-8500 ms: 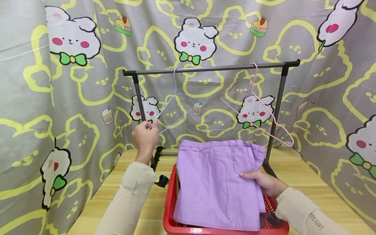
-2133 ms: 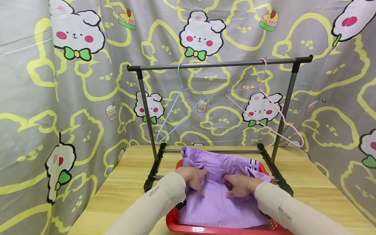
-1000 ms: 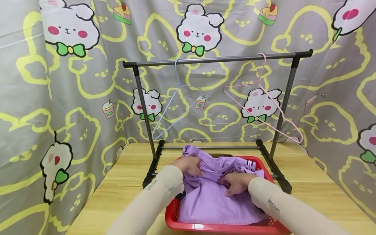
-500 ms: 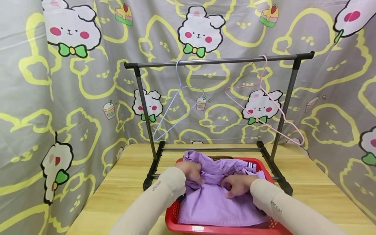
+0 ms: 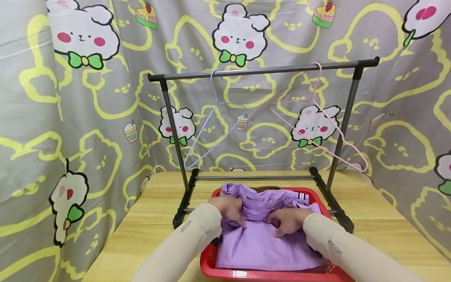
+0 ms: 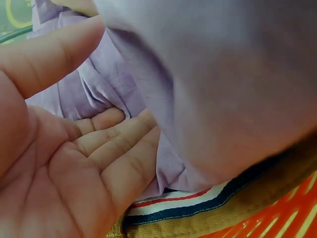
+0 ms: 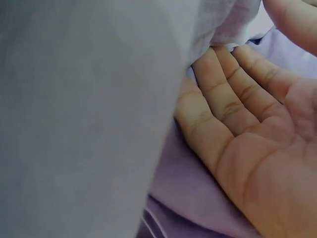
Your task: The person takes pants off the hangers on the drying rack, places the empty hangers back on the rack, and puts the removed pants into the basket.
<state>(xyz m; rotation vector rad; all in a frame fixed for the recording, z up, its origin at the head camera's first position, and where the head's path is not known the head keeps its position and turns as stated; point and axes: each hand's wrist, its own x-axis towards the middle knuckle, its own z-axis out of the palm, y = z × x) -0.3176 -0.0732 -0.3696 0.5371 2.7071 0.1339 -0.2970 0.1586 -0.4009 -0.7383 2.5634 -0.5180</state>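
A purple garment (image 5: pixel 267 246) with a gathered upper edge lies bunched in a red basket (image 5: pixel 246 274). My left hand (image 5: pixel 229 209) is at its left upper part. In the left wrist view the fingers (image 6: pixel 131 166) lie nearly straight under a fold, with the thumb apart above them. At the right upper part is my right hand (image 5: pixel 287 221); in the right wrist view its straight fingers (image 7: pixel 213 84) reach under the cloth, fingertips hidden. A brown cloth (image 6: pixel 193 225) with a navy, white and red striped band lies beneath the purple one.
Behind the basket stands a grey clothes rack (image 5: pixel 264 71) on the wooden table (image 5: pixel 141 235). A blue hanger (image 5: pixel 204 137) hangs at its left, a pink hanger (image 5: pixel 334 137) at its right. A patterned curtain (image 5: pixel 299 35) surrounds the table.
Earlier my left hand held the blue hanger while my right touched the garment. Both hands then came to the garment. Its upper edge has since bunched and dropped lower; the last half second shows little movement.
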